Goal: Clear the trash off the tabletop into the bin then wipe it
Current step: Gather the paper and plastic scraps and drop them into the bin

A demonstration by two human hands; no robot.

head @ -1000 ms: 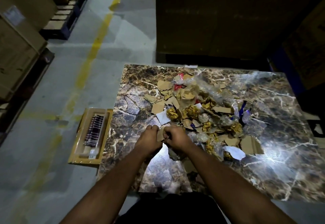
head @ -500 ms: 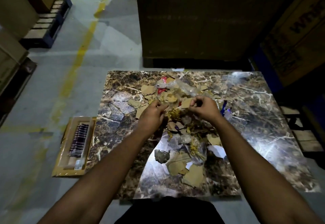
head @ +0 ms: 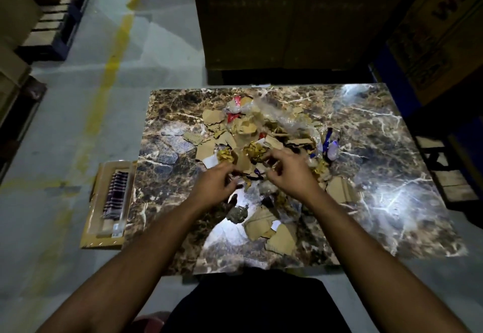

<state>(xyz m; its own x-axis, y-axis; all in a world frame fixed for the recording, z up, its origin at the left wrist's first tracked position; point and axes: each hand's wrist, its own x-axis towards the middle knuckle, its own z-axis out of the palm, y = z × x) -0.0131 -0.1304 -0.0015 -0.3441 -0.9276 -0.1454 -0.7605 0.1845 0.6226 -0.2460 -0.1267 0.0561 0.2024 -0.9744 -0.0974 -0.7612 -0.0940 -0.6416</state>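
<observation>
Trash (head: 261, 136) of torn brown cardboard pieces, golden crumpled wrappers and clear plastic film lies in a heap on the middle of the dark brown marble desk (head: 379, 162). Left hand (head: 213, 187) and right hand (head: 290, 174) are both over the near side of this heap with curled fingers. I cannot tell if they grasp any piece.

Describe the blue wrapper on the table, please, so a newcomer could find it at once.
Start at the marble tabletop and find the trash pile in its middle. At the pile's right edge, beyond the right hand, lies the blue wrapper. It is the one shiny blue and white strip among brown cardboard scraps and gold foil.
</observation>
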